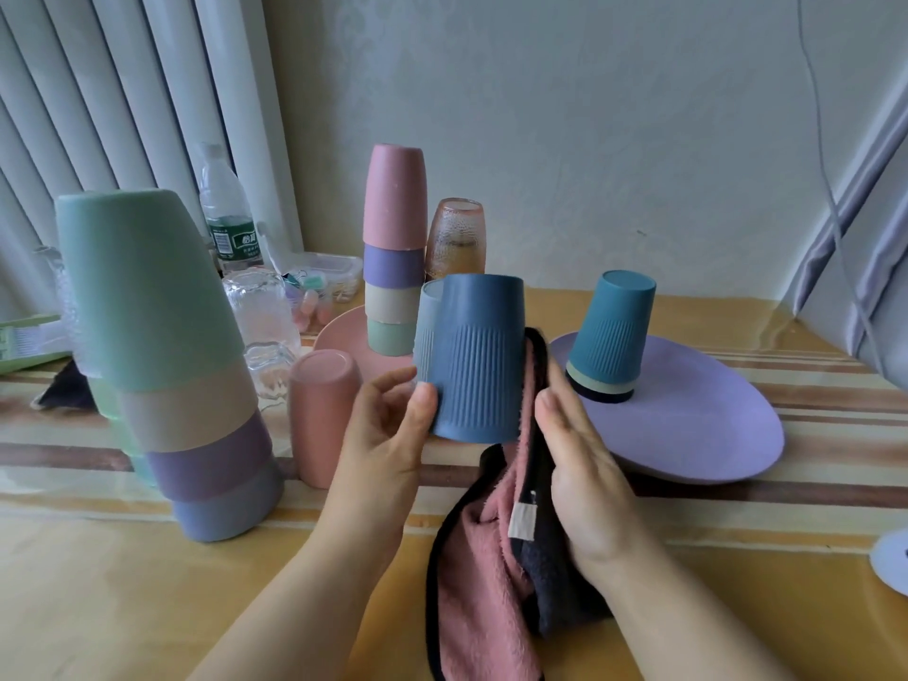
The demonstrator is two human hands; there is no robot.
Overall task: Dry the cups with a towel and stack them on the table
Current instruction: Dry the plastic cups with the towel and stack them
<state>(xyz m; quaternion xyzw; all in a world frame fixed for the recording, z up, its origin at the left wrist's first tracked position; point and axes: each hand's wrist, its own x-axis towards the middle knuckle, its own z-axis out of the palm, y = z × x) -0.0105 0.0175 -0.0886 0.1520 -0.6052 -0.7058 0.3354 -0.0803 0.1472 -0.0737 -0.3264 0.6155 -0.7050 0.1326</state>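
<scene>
The thumb of the left hand (388, 430) presses on the ribbed lower wall of a blue cup (479, 356), with the fingers curled behind it, so the hand grips the cup upside down above the table (147, 582). The cup is matte plastic, smooth near its flat base and finely grooved toward the rim. Just behind it shows the edge of a paler blue ribbed cup (426, 326); whether the hand holds that one too cannot be told.

The right hand (584, 464) lies with fingers straight and close together, pressing a towel (491, 548) against the side of the blue cup. The towel is fluffy, pink on one face and dark grey on the other, edged in black, with a small pale label, and it hangs down to the table.

To the right, a teal ribbed cup (614, 331) sits upside down on top of a short stack on a smooth lilac plate (697, 425). Behind the hands, a tall stack of smooth pastel cups (393, 248) stands on a pink plate (344, 336), beside an upturned amber textured glass (454, 238). A single pink cup (322, 415) stands upside down near the left hand. At the left a leaning stack with a green cup on top (162, 356) rests on the striped, glossy tablecloth, with clear glasses (263, 317) and a plastic water bottle (226, 213) behind.
</scene>
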